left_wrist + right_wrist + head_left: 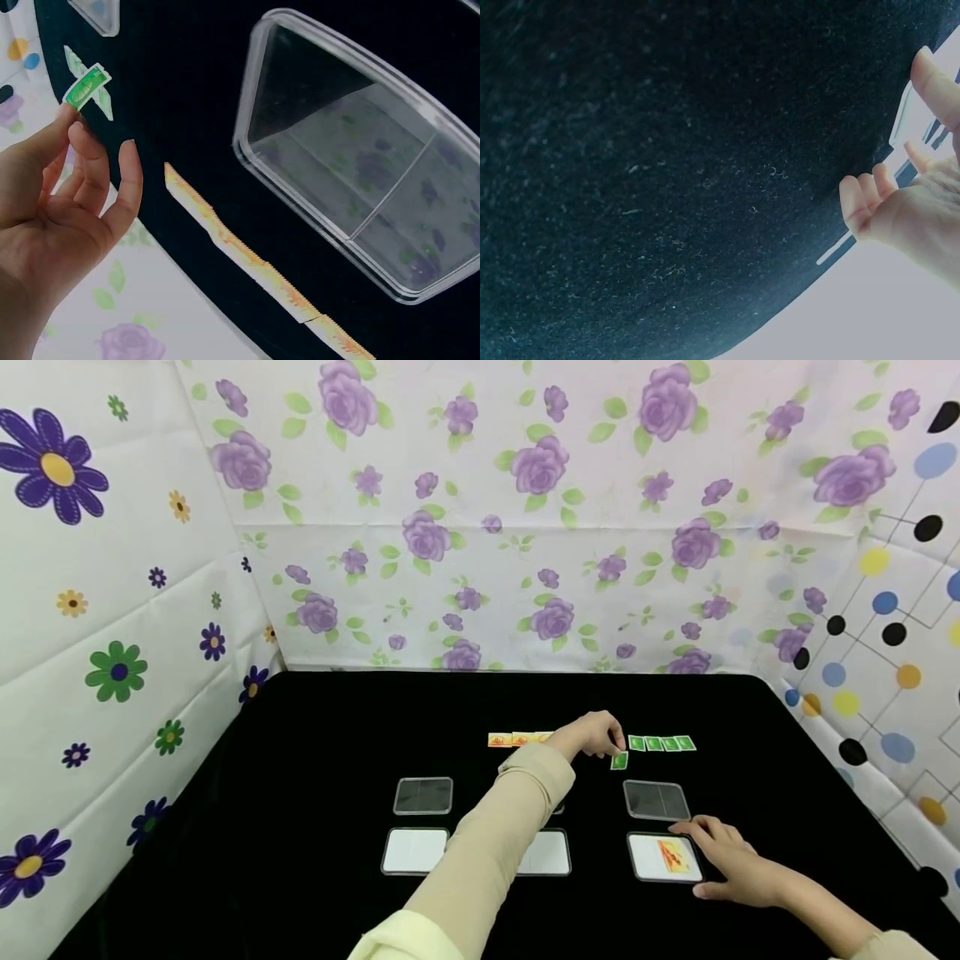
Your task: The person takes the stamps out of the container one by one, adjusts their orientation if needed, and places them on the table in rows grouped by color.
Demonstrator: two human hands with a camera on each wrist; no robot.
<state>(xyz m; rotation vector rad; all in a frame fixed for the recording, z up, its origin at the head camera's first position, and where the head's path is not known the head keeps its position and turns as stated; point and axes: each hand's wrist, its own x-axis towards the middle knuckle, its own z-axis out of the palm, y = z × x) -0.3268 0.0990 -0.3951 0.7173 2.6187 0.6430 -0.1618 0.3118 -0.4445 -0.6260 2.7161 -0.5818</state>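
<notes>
My left hand [596, 732] reaches over the black table and pinches a small green card [87, 86] between thumb and index finger, its other fingers loosely bent. Behind that card in the left wrist view lies another green card. In the head view, a row of green cards [662, 743] lies just right of this hand. Orange-yellow cards [521, 739] lie in a row to its left, partly behind the wrist. My right hand [738, 864] rests at the right edge of a shallow white case [645, 857], thumb and index finger spread at its corners. An orange card [677, 857] lies in that case.
Clear plastic lids [423, 795] [656, 800] lie behind the white cases; another is mostly hidden by my left sleeve [487, 843]. Two more white cases [415, 850] [547, 852] lie left of the right one. Patterned cloth walls [480, 527] enclose the black table [300, 735].
</notes>
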